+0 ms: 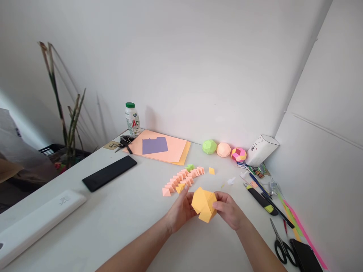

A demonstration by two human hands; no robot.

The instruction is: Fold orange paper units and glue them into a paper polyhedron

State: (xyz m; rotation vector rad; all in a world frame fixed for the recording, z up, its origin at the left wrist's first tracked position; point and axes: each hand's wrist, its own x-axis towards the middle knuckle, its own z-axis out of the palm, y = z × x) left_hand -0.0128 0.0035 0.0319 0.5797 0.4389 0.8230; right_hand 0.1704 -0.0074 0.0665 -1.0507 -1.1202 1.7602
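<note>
A yellow-orange folded paper ball (202, 200), faceted and with a flap hanging at its lower side, is held above the table between both hands. My left hand (181, 211) closes on it from the left, with the thumb raised and the other fingertips partly hidden behind the paper. On the right edge, my right hand (229, 209) pinches the ball between thumb and fingers. Just beyond my left thumb lie rows of small folded peach paper pieces (181, 177), with a yellow one (179, 188) and a green one (190, 167) among them. A small yellow paper piece (211, 171) lies apart.
Finished-looking paper balls, green (209, 146), peach (223, 149) and multicoloured (238, 154), line the wall. A utility knife (261, 199), scissors (282, 245) and a phone (305, 256) lie right. Paper sheets (176, 147), a bottle (132, 120) and a black slab (110, 173) are left.
</note>
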